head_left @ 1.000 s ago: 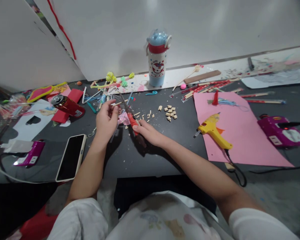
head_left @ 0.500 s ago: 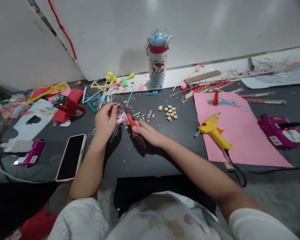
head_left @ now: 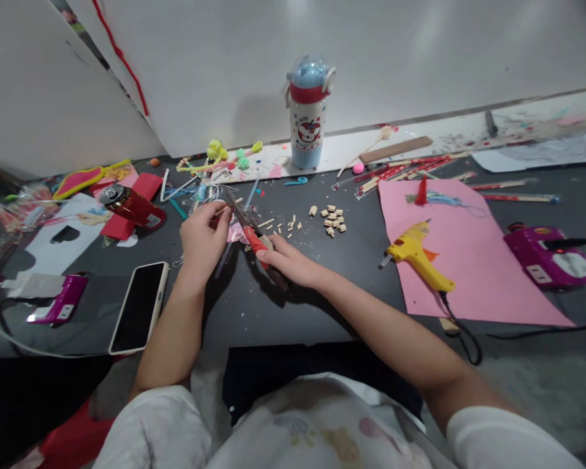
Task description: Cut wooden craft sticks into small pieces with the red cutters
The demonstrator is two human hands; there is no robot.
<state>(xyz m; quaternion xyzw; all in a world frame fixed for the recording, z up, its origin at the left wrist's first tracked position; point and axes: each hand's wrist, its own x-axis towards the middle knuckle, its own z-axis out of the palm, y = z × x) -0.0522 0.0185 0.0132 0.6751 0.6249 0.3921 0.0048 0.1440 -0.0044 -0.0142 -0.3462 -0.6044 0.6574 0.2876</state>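
Observation:
My left hand (head_left: 204, 242) is closed in a pinch on a thin wooden stick (head_left: 222, 210), most of it hidden by the fingers. A pair of scissors (head_left: 252, 238) with red and dark handles is gripped in my right hand (head_left: 292, 262). Its blades point up and left, close by the fingertips of my left hand. Short cut pieces of wood (head_left: 292, 225) lie scattered right of the scissors. Beyond them is a cluster of small pale wooden bundles (head_left: 333, 219). A pink scrap (head_left: 235, 232) shows under the blades.
A phone (head_left: 139, 308) lies left of my forearm, near a red can (head_left: 135, 207). On the right, a yellow glue gun (head_left: 422, 259) rests on pink paper (head_left: 478, 273), beside a purple power strip (head_left: 549, 260). A bottle (head_left: 306, 120) stands at the back.
My left hand has shifted slightly left with the stick. The scissors have tilted a little, their tips now further left. The things on the table stay put.

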